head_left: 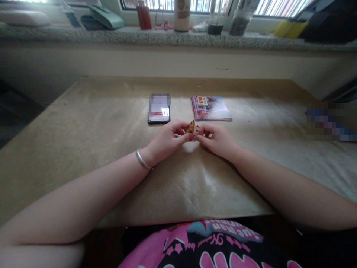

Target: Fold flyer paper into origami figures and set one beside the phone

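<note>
Orange piece [191,127] in hands [170,137] [216,137], "man" on shirt [192,247]

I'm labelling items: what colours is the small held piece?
The held piece is orange and white with red marks, clearest in the head view.

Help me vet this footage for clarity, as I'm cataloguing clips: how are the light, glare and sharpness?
Head view: strong daylight enters by the window, while the frame's outer edges look dim and smeared. Head view: bright glare on the screened device, pixel blocks over part of it; soft sheen on the table. Head view: the small held item looks too soft for fine detail.
</note>
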Available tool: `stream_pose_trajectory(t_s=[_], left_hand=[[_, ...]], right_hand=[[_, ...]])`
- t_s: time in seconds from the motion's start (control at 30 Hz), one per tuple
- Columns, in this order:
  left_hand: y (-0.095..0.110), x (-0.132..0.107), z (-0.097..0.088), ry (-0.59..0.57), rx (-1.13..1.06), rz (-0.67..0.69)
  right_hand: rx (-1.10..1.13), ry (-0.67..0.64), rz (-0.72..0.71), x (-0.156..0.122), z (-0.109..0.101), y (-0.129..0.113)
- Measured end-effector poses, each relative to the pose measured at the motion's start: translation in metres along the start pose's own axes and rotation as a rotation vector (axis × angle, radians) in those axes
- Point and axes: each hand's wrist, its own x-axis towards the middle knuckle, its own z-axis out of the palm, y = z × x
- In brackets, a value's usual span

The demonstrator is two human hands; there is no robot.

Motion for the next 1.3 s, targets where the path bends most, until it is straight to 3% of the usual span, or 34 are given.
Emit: stream_pose_trajectory(t_s=[0.2,0.47,0.67,0.9,1.07,1.3], left_hand=[[0.0029,0.0003,-0.0024,-0.059,0.183,-0.053],[0.0002,0.0034,-0.0048,-0.077,0.221,-0.098],[-0.0005,0.0046,-0.0061,-0.135,0.189,-0.052],[-0.0030,0.0050,-0.0049,-0.135,0.178,-0.028],[-0.0046,0.0013,-0.0016,-0.030,0.154,0.034],[-0.0029,0.0009,-0.0031,-0.044,0.197,0.035]], right_hand=[[0.079,-0.001,0.089,0.0008,0.0018,0.0046],[0.097,-0.104,0.152,0.0010,0.0052,0.0043],[0.052,-0.036,0.132,0.0015,0.0039,0.0055],[0.067,-0.022,-0.006,-0.0002,0.0016,0.0006],[0.056,-0.073,0.033,0.0000,0.0010,-0.0004],[0.258,0.012,0.004,-0.0029,-0.0027,-0.0019]])
